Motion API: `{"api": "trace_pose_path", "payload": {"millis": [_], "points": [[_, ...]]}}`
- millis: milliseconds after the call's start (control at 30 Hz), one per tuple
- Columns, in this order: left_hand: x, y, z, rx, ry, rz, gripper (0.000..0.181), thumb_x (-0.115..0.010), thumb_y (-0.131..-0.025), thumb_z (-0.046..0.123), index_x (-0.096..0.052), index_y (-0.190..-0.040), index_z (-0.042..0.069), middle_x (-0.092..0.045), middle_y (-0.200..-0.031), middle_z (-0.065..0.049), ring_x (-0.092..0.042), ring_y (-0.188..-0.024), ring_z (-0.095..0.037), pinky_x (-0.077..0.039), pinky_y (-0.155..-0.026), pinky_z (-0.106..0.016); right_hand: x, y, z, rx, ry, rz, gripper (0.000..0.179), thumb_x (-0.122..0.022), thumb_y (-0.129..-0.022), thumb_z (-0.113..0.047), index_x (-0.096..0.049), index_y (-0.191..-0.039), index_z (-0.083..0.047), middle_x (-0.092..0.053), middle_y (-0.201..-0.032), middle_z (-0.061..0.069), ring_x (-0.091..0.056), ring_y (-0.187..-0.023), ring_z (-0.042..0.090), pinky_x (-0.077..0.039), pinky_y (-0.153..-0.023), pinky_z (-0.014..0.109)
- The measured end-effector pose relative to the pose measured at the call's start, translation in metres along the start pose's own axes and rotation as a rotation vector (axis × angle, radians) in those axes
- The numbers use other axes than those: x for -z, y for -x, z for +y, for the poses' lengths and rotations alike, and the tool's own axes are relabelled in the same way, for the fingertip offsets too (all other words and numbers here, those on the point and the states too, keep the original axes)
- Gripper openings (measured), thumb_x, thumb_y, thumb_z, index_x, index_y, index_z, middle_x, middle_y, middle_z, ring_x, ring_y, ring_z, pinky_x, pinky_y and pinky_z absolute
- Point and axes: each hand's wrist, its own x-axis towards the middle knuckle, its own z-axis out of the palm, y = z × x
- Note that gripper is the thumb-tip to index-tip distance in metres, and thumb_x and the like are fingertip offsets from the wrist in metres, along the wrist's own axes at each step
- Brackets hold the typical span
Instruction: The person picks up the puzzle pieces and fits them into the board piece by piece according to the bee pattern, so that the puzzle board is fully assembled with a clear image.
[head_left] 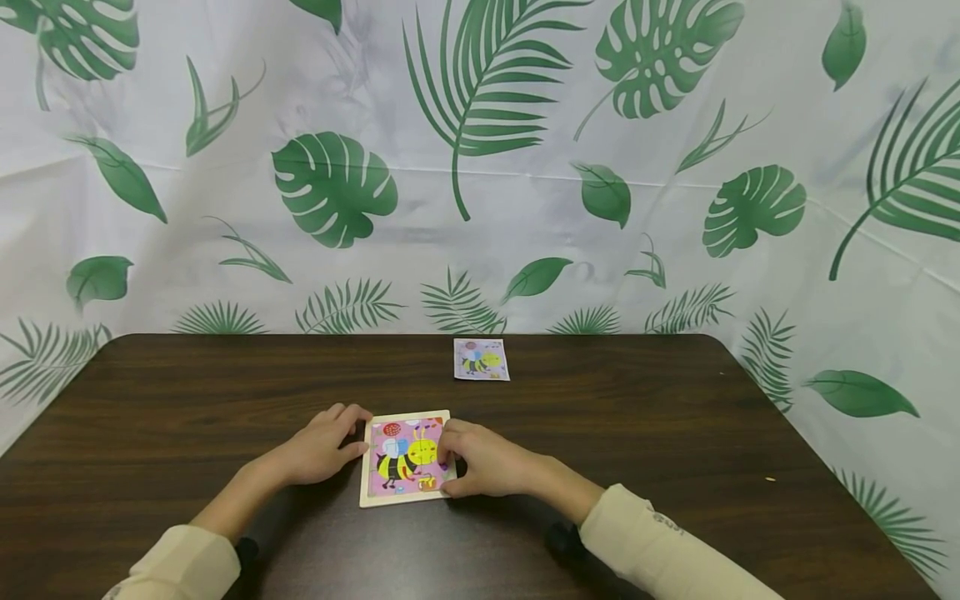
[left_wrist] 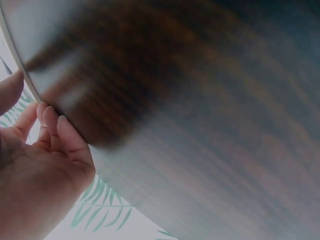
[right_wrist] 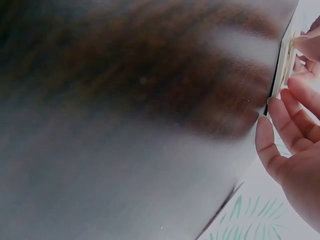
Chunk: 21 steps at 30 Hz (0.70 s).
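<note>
A square bee jigsaw puzzle (head_left: 401, 458) in a pale wooden frame lies on the table. At its left side, my left hand (head_left: 322, 446) has the forefinger at the upper corner and the thumb lower on the edge. In the left wrist view the fingertips (left_wrist: 50, 115) are right at the thin rim. My right hand (head_left: 491, 462) reaches over the right border, fingers bent down onto the picture and thumb near the lower right corner. It hides part of that border; I cannot tell whether it pinches a piece. The right wrist view shows its fingers (right_wrist: 282, 120) beside the frame's edge (right_wrist: 281, 65).
Behind the puzzle, a small paper card (head_left: 482, 360) with the same bee picture lies toward the table's far edge. A tiny pale scrap (head_left: 770, 479) is on the right of the dark wooden table (head_left: 637, 400). A leaf-printed white cloth (head_left: 510, 233) hangs behind.
</note>
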Motion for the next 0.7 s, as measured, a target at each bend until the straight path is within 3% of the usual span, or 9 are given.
{"api": "trace_pose_path", "payload": {"millis": [333,700], "points": [[0.0001,-0.0007,-0.0004,-0.007,0.001,-0.003,0.033,-0.059,-0.089,0.016,-0.047,-0.118,0.004,-0.045,-0.095,-0.007,-0.043,-0.089,-0.026,-0.038,-0.075,-0.043,-0.0014,0.0006,0.0009,-0.023,-0.027,0.009,0.02,-0.074,-0.078,-0.019,-0.06,-0.088,-0.009,-0.045,-0.088,-0.005,-0.045,-0.079,0.008,-0.039,-0.07,0.016],[0.0004,-0.0007,-0.0009,-0.011,0.009,-0.003,0.033,-0.059,-0.089,0.016,-0.047,-0.118,0.003,-0.045,-0.096,-0.008,-0.043,-0.09,-0.026,-0.038,-0.075,-0.043,-0.0012,0.0032,0.0052,0.03,-0.068,0.025,0.025,-0.073,-0.078,-0.014,-0.06,-0.098,-0.005,-0.047,-0.095,-0.002,-0.048,-0.084,0.011,-0.04,-0.075,0.018]]}}
